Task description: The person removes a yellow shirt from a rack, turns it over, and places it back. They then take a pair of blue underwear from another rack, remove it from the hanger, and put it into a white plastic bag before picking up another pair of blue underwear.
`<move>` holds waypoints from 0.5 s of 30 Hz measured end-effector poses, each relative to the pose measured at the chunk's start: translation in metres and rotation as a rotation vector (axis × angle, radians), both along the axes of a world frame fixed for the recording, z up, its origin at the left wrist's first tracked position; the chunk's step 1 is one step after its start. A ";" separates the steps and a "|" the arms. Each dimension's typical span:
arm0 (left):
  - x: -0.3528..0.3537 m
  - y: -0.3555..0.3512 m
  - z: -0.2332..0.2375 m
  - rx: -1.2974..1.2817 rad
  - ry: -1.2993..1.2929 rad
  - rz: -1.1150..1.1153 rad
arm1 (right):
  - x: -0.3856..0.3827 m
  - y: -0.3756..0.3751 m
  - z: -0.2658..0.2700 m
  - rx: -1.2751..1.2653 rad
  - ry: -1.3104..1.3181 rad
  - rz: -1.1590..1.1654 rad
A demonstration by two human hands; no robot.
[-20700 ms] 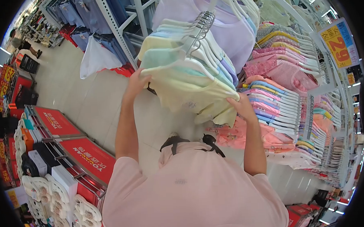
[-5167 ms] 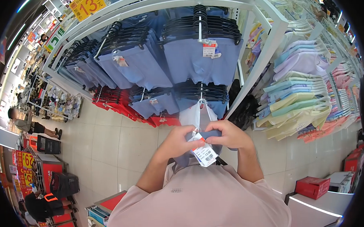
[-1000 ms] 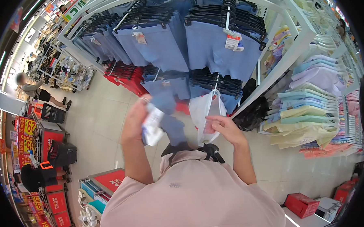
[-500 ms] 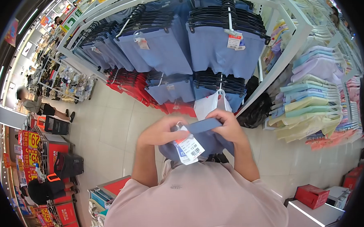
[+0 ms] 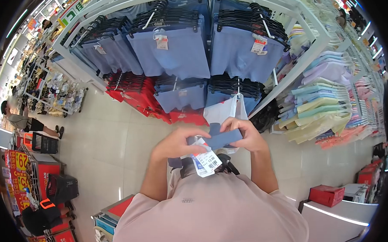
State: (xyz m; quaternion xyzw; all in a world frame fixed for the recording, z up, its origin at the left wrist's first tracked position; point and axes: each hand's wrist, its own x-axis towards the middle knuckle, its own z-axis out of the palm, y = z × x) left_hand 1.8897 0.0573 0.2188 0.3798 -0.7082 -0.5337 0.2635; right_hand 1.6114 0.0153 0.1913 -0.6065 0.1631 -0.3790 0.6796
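Both my hands hold a pair of blue shorts in front of my chest, partly folded, with a stretch of the cloth pulled flat between the fingers. My left hand pinches the left end, close to a white price tag that dangles below it. At the right end, the fingers and thumb of my right hand are closed on the fabric. A black item, perhaps a hanger or strap, shows under the shorts against my shirt. Just beyond my hands hangs a white garment at the rack's lower front.
A white metal rack ahead carries blue shorts on black hangers and red garments lower down. Pastel tops hang at right. To the left are shopping baskets and two people nearby. A red box sits behind right.
The shorts have been gathered up and turned between my hands, so less cloth hangs below and a flap stands up near my right hand. The tag has shifted slightly right. My view has turned a little.
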 end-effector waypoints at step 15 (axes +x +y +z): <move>0.023 0.021 -0.030 -0.188 0.138 0.027 | 0.076 0.033 0.003 0.309 -0.108 -0.267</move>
